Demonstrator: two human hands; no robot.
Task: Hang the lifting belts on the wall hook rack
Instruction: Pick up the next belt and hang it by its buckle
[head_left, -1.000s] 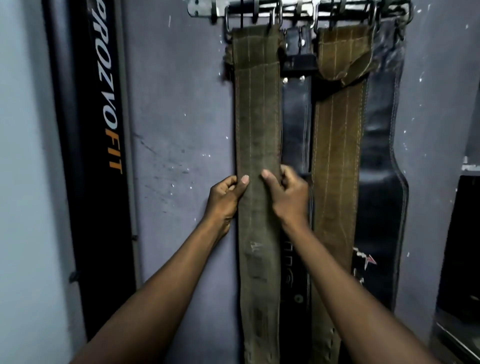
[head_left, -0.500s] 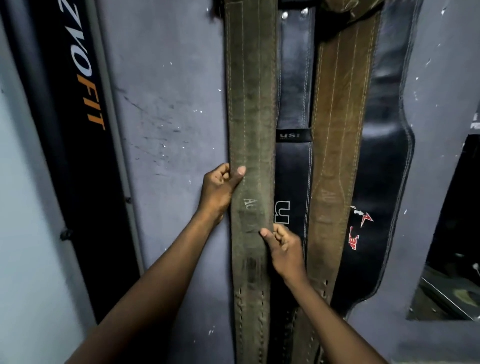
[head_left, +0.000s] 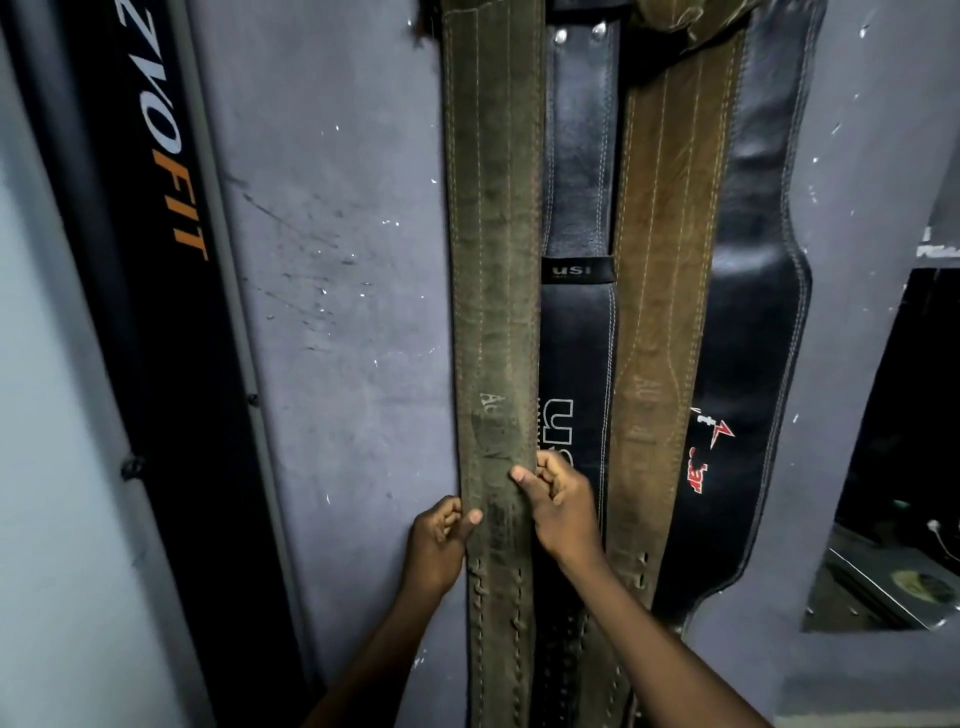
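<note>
Both hands, left (head_left: 434, 548) and right (head_left: 561, 506), pinch the hanging green belt (head_left: 493, 260) by its edges, thumbs across its front.

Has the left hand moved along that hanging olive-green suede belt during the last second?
Yes, downward. The left hand pinches the olive-green suede belt below its faded white lettering; a second ago it was above that lettering.

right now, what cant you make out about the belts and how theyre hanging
- Hook rack: outside the head view, above the top edge, so how the belts hang is unseen.
- Lower ends of the olive belt and brown belt: cut off by the bottom edge.
- Left hand and right hand: fingertips out of sight at the olive belt's edges.
- Logo on the black belt: partly covered by the right hand.
</note>
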